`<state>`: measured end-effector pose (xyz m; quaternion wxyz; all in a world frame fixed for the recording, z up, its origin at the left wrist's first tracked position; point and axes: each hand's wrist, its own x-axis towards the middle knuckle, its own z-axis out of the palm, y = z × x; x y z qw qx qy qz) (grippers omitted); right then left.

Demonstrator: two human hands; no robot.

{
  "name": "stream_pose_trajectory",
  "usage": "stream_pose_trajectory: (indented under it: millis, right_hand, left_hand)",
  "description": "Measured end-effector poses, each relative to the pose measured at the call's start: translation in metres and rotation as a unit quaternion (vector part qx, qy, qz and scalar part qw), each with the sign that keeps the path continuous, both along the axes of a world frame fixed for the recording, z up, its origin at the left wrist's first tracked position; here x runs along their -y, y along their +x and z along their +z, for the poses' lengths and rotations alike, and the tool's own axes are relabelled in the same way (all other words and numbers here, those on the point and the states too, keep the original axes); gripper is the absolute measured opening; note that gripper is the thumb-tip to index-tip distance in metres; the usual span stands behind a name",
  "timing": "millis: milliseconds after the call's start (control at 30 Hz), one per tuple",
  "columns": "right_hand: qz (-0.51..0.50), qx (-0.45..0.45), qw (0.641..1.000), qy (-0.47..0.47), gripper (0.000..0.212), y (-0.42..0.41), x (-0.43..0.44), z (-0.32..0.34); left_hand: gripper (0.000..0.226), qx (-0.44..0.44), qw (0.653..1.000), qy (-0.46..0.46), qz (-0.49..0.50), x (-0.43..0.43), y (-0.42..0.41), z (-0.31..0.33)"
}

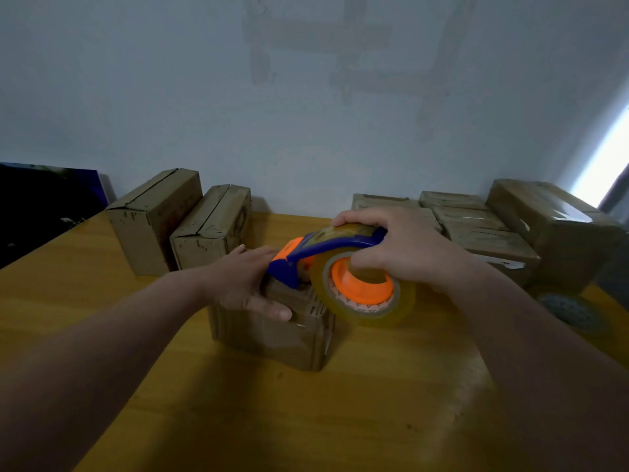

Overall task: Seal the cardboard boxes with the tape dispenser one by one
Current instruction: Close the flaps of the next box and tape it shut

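A small cardboard box (272, 338) stands in the middle of the yellow wooden table (238, 420). My left hand (245, 281) rests on the box's top, thumb down over its near face, holding it steady. A blue and orange tape dispenser (340, 267) with a roll of clear tape sits on the box's top right edge. My right hand (401, 247) grips the dispenser from above, fingers over its top and thumb at the orange hub.
Two cardboard boxes (153, 219) (214, 226) stand at the back left by the wall. Several boxes (476, 229) crowd the back right, one large (558, 229). A spare tape roll (575, 311) lies at the right edge. A dark panel (41, 202) leans far left.
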<state>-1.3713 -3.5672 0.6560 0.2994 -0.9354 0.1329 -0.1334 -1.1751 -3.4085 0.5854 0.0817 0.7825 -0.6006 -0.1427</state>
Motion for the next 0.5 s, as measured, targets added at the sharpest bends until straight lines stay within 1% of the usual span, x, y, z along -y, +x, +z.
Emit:
stream_pose_trajectory:
  millis: [100,200,267,400,500]
  right_hand:
    - [0.016,-0.013,1.0,0.002,0.051,-0.006,0.003,0.003]
    - [0.03,-0.044,0.999,-0.002,0.052,-0.018,0.01,0.007]
    - [0.031,-0.057,0.998,-0.02,0.05,-0.031,0.02,0.009]
    - [0.023,-0.095,0.995,-0.015,0.051,-0.051,0.035,-0.002]
    - [0.023,-0.077,0.997,0.005,0.054,-0.055,0.036,-0.018]
  left_hand:
    - [0.123,-0.001,1.0,-0.013,0.004,0.001,-0.002,-0.003]
    - [0.121,0.001,1.0,-0.004,0.003,0.002,-0.001,-0.002]
    - [0.126,0.018,1.0,0.005,0.005,0.003,0.0,-0.002]
    - [0.14,0.054,0.998,0.037,0.023,0.004,-0.005,-0.001]
    - [0.142,0.063,0.997,0.042,0.024,0.003,-0.007,-0.001]
